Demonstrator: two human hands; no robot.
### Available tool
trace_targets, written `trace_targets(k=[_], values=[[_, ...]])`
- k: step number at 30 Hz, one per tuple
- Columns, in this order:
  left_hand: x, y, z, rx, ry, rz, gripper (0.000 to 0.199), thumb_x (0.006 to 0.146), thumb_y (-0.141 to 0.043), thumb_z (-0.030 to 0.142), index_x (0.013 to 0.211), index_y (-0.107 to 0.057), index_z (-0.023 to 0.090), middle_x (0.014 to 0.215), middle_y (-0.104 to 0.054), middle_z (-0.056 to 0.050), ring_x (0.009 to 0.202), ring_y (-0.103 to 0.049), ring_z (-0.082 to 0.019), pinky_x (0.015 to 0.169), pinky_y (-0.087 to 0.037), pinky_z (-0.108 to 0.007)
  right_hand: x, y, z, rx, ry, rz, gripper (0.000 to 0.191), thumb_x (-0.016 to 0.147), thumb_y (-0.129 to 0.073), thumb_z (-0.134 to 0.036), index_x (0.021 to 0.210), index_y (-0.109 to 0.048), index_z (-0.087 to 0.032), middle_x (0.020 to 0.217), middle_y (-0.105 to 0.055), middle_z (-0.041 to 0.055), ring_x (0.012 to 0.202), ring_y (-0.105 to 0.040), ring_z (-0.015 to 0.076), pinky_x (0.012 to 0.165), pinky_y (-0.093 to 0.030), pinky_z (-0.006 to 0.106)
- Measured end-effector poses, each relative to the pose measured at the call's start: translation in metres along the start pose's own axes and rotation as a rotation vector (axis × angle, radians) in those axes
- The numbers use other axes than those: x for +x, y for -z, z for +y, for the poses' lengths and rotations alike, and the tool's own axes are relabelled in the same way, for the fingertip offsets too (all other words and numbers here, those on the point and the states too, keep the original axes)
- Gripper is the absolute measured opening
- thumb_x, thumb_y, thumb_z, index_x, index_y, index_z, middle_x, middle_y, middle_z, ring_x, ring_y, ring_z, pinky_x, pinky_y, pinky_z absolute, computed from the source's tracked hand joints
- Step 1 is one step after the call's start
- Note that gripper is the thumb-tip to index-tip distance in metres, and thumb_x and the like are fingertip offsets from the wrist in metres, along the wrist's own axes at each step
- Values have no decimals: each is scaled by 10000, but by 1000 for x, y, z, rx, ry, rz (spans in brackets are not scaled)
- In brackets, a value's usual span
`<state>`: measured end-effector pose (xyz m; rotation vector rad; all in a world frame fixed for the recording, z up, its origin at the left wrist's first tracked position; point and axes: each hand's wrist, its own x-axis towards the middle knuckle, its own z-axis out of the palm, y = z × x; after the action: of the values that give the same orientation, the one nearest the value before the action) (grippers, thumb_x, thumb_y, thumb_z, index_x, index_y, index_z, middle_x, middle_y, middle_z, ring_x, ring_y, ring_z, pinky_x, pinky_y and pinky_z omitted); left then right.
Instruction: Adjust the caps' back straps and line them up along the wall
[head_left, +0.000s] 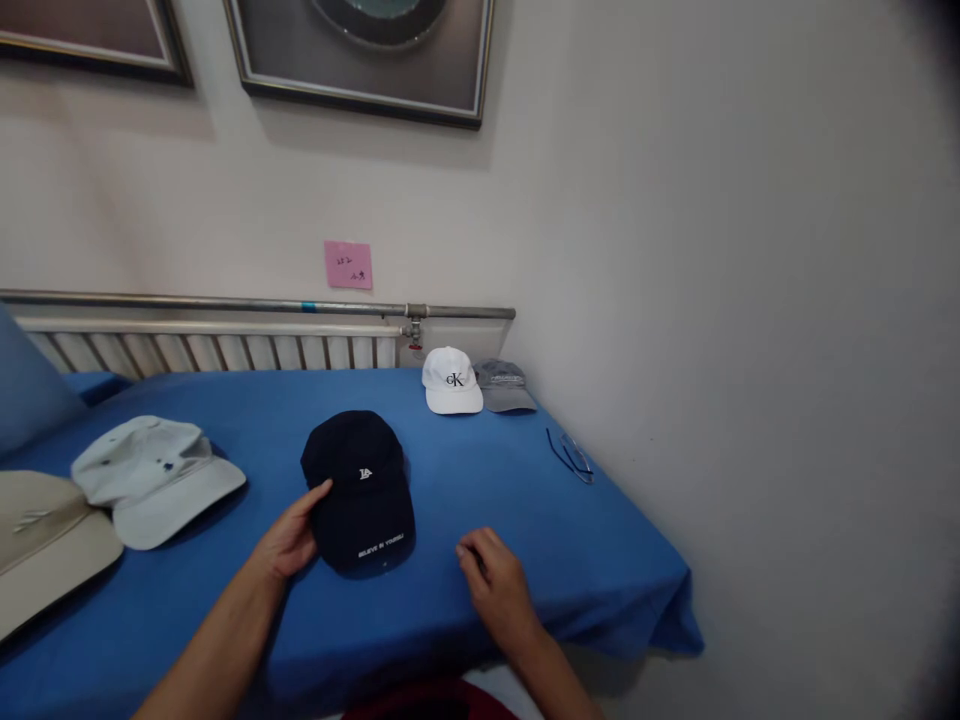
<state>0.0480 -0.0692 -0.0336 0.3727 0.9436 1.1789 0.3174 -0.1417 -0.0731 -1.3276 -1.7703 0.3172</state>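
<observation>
A dark navy baseball cap with a small white emblem and white lettering on its brim is in the middle, the brim pointing toward me. My left hand grips its left side, thumb on top and the other fingers hidden beneath. To the right of the cap, my right hand hovers over the front part of the blue cloth, its fingers curled together and nothing visible in them. Left of the navy cap lie a pale cap with small dark marks and a beige cap, partly out of view.
At the far right corner of the blue-covered surface sit a white cap and a grey cap. Eyeglasses lie near the right edge beside the wall. Behind are a radiator and a pipe.
</observation>
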Motion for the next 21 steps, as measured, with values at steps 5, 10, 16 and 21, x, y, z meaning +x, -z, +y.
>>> trace_targets(k=[5, 10, 16, 21], values=[[4, 4, 0, -36, 14, -16, 166, 907, -526, 131, 944, -676, 72, 837, -755, -113, 714, -727, -206, 677, -612, -303, -2, -10, 2, -116, 64, 3, 201, 917, -424, -185, 754, -541, -208, 760, -601, 29, 698, -576, 152, 638, -419, 255], [2, 3, 1, -70, 19, -39, 162, 878, -569, 132, 950, -697, 62, 870, -755, -124, 746, -726, -216, 706, -606, -305, 0, -15, -3, -214, 92, -7, 205, 931, -415, -202, 782, -557, -206, 741, -600, 29, 672, -581, 154, 637, -422, 263], [2, 4, 1, -64, 6, -47, 184, 844, -618, 142, 988, -702, 64, 958, -747, -147, 816, -724, -235, 801, -587, -336, 4, -15, -7, -224, 82, -24, 205, 927, -418, -192, 782, -563, -209, 731, -608, 28, 656, -585, 153, 631, -419, 265], [1, 3, 1, -19, -3, -21, 210, 862, -598, 148, 1032, -686, 62, 968, -743, -158, 812, -726, -231, 811, -583, -337, 3, -16, -6, -221, 57, -20, 193, 915, -439, -188, 772, -566, -209, 741, -614, 31, 669, -589, 158, 631, -414, 264]])
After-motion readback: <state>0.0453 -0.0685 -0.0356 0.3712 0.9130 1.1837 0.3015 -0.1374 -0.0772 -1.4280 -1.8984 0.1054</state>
